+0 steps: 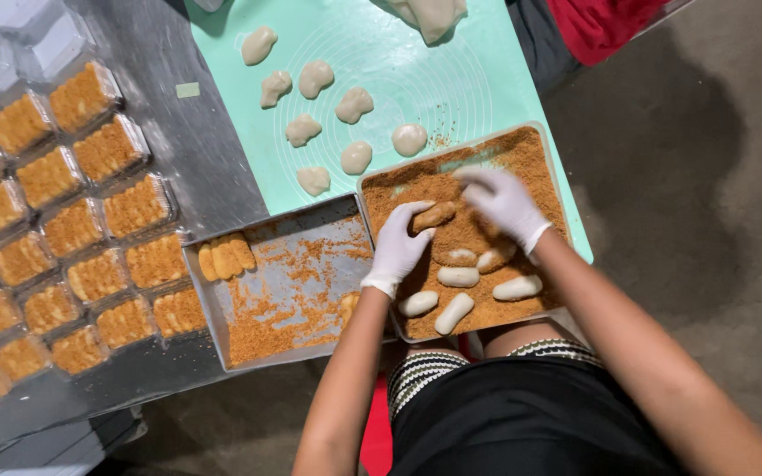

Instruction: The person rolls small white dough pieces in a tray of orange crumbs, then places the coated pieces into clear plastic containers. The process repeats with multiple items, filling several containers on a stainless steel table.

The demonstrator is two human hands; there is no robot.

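Note:
Both my hands wear white gloves and work over a metal tray (372, 189) filled with brown crumbs. My left hand (399, 247) grips a crumb-coated dough piece (434, 215) just above the crumb bed. My right hand (503, 201) hovers beside it with fingers spread, touching the crumbs. Several pale oblong dough pieces (457, 277) lie on the crumbs in the near half of that tray. A second metal tray (205, 295) to the left holds three coated pieces (226, 256) in its far corner and scattered crumbs.
A mint-green mat (478, 70) carries several uncoated dough lumps (354, 105) and a larger dough mass (432, 16) at its far edge. Rows of clear plastic boxes (55, 238) packed with coated pieces cover the steel table at left. Grey floor lies to the right.

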